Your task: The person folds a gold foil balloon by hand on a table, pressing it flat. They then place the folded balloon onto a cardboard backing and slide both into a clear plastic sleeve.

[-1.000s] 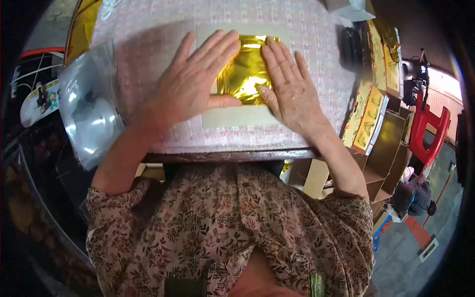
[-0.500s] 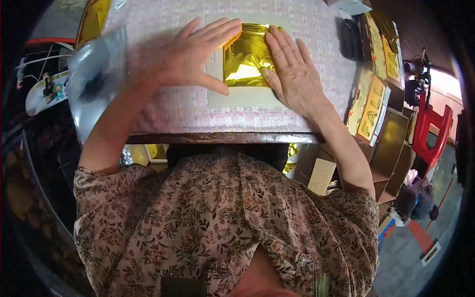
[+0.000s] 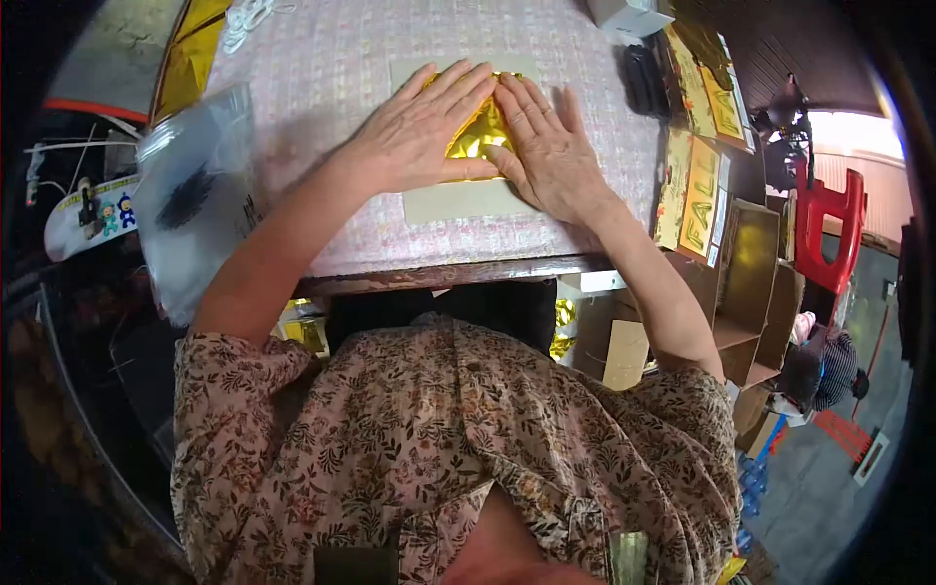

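Observation:
A shiny gold foil sheet (image 3: 482,135) lies on a pale grey-beige board (image 3: 463,205) on the table. My left hand (image 3: 419,141) rests flat over the foil's left side, fingers stretched out and thumb reaching along its lower edge. Flat on the right side of the foil is my right hand (image 3: 551,156), its fingers extended and its thumb near the left thumb. The two sets of fingertips nearly meet at the foil's top edge. Much of the foil is hidden beneath the hands.
A pink-and-white patterned cloth (image 3: 331,58) covers the table. Clear plastic bags (image 3: 190,185) hang over its left edge, and white cord (image 3: 249,21) lies at the far left. At right are a black object (image 3: 642,80), printed boxes (image 3: 694,200), open cardboard boxes (image 3: 749,263) and a red plastic stool (image 3: 829,229).
My left hand has moved right and come down over the foil, closer to my right hand. Less foil shows between them. The camera view has shifted slightly.

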